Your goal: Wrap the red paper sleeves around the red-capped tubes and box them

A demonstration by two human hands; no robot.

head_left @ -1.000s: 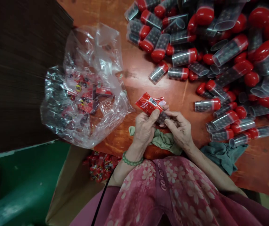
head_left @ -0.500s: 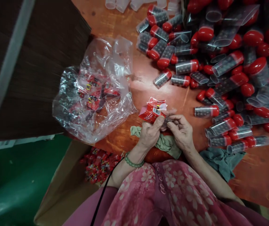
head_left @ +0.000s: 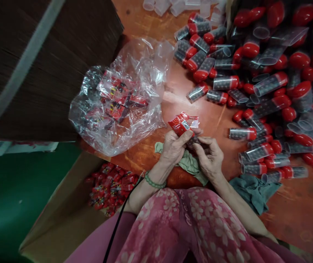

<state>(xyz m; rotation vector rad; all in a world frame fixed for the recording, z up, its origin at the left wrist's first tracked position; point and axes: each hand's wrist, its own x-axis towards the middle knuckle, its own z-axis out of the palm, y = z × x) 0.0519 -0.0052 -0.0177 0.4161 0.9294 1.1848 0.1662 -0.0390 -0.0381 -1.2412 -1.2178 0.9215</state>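
Note:
My left hand (head_left: pixel 173 149), a green bead bracelet at its wrist, is closed on a red printed card (head_left: pixel 178 125) with a barcode, its thumb pressed over the near end. A dark, dotted piece (head_left: pixel 192 140), perhaps a filled tube, shows between the two hands; the fingers cover much of it. My right hand (head_left: pixel 211 156) pinches the near end of this dark piece. Under the hands lies a crumpled pale green cloth (head_left: pixel 189 163). To the right are red-capped clear tubes (head_left: pixel 242 133) with dark contents.
A clear plastic bag (head_left: pixel 148 126) with red cards inside lies left on the orange table (head_left: pixel 134 151). Below it, a cardboard box (head_left: pixel 60 199) holds red packs (head_left: pixel 112 184). Frosted empty tubes (head_left: pixel 177 8) lie at the back; a dark green cloth (head_left: pixel 255 191) sits right.
The red card has turned clockwise and now slants down toward my right hand, and more of the dark piece shows. The camera view has shifted slightly.

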